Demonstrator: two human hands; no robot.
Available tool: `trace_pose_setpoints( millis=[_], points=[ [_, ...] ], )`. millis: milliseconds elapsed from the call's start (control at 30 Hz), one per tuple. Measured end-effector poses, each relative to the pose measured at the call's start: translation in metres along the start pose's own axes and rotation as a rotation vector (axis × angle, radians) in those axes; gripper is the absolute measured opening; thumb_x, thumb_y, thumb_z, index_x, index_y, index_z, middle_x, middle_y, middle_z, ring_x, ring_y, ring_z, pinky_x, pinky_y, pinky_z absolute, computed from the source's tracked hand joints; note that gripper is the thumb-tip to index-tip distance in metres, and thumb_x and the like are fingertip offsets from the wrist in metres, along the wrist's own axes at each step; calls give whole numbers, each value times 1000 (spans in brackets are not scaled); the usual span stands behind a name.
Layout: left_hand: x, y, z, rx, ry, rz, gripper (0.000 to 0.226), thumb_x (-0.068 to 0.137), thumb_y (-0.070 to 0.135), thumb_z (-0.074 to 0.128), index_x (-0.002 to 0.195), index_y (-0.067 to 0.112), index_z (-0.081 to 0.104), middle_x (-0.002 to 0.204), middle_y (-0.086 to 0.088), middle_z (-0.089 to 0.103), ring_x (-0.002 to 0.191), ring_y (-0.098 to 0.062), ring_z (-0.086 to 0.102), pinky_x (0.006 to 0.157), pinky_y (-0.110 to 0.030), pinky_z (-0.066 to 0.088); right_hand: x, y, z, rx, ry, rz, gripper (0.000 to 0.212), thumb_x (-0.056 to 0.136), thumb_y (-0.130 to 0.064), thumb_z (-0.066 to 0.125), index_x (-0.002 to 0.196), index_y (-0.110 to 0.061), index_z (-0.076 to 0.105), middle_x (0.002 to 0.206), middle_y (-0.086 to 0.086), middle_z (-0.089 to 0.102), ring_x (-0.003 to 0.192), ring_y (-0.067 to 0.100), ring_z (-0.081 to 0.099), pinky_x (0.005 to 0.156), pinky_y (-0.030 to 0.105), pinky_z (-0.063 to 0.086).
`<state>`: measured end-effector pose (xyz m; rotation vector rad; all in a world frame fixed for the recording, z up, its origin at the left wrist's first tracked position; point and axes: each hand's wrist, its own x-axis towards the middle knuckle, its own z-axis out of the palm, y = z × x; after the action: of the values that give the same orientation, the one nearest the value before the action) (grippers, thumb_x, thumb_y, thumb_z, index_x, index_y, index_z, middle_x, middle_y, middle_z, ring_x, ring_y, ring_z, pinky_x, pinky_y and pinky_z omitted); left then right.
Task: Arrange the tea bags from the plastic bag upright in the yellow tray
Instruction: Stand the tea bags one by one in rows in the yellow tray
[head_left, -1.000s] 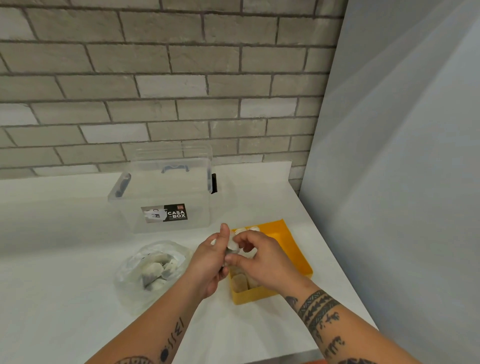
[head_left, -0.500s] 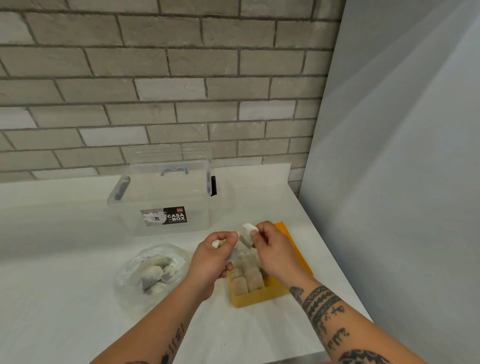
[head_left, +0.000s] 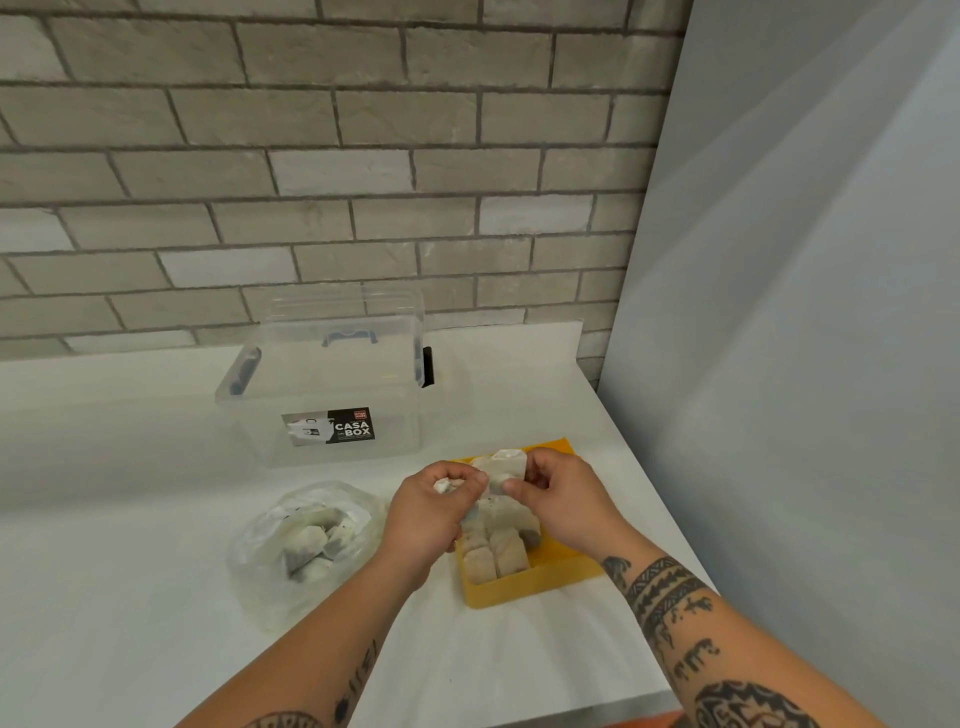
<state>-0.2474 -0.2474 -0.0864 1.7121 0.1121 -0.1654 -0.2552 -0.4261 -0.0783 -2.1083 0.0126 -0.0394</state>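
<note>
Head: tea bag (head_left: 506, 467) between left grip (head_left: 431, 512), right grip (head_left: 563, 501)

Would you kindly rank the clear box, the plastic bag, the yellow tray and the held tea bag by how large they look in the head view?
1. clear box, largest.
2. plastic bag and yellow tray look much alike, so unranked.
3. tea bag, smallest.
</note>
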Motion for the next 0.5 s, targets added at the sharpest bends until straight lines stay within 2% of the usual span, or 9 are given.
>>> trace_pose_setpoints(
  millis=[133,233,367,500],
  points=[
    [14,-18,-8,320,103,-91,38,83,47,78,111,22,66,96,-3,69,58,-15,63,40,-22,44,6,18,-10,-140,111,155,18,85,-36,78,83,-23,65,82,-6,70,77,13,65,63,21,47],
    [21,-33,-10,488,58,-159,54,83,45,77,127,19,63,93,-1,68,66,-21,70,44,-25,51,6,33,-9,-257,27,241,23,85,-34,77,81,-17,62,78,-2,66,69,15,59,55,22,40],
    [26,-42,-7,525,35,-148,40,87,34,73,124,20,69,91,-7,71,62,-20,68,42,-25,50,10,42,0,-441,-77,270,20,89,-23,70,75,-19,57,77,-4,59,68,13,53,53,21,39],
    [31,-46,-9,515,61,-132,32,90,32,69,121,21,71,84,-7,71,54,-20,65,44,-25,52,17,47,12,-597,-162,304,8,89,-18,66,83,-13,65,77,-2,57,74,17,56,58,24,46]
  ],
)
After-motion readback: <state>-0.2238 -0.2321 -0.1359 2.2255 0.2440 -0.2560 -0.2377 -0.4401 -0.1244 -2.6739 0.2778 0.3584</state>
